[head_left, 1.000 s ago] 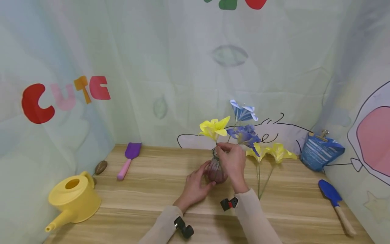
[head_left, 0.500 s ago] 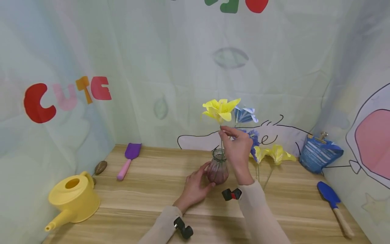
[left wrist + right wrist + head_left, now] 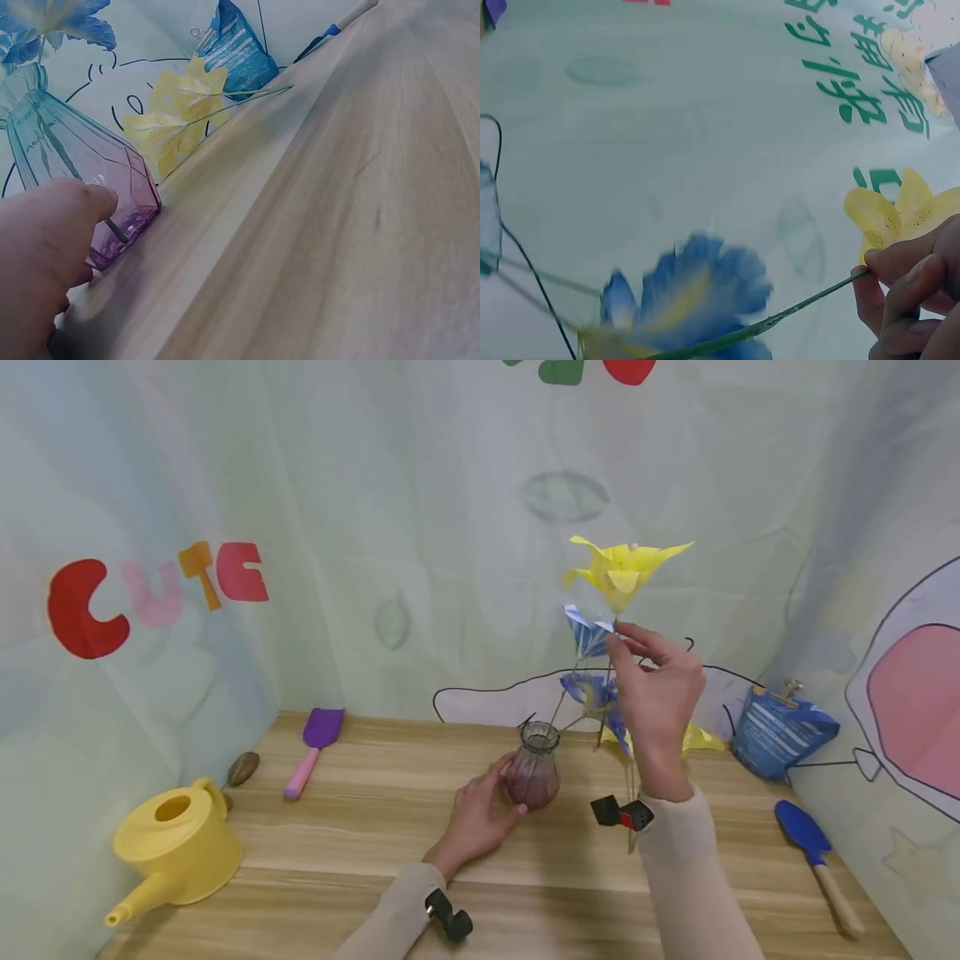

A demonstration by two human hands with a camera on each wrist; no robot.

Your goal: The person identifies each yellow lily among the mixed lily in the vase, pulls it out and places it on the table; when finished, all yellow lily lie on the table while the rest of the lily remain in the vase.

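Note:
My left hand (image 3: 474, 820) holds the lower part of a small ribbed glass vase (image 3: 534, 778), greenish at the neck and purple below, upright on the table. In the left wrist view the thumb (image 3: 71, 206) lies across the near side of the glass. My right hand (image 3: 662, 697) pinches a yellow lily (image 3: 626, 570) just under its bloom, up and to the right of the vase. Its green stem (image 3: 802, 302) hangs free below the fingers. A light blue flower (image 3: 585, 633) and a blue-purple iris (image 3: 585, 689) lean rightward out of the vase, partly behind that stem.
Two yellow lilies (image 3: 180, 112) lie on the table right of the vase, near a clipped blue pouch (image 3: 783, 735). A blue trowel (image 3: 806, 831) lies far right. At left are a yellow watering can (image 3: 180, 852), a purple shovel (image 3: 322, 731) and a brown stone (image 3: 243, 768).
My right hand has lifted the yellow lily up out of the vase and carried it rightward, so the vase mouth shows. The left hand stays at the vase.

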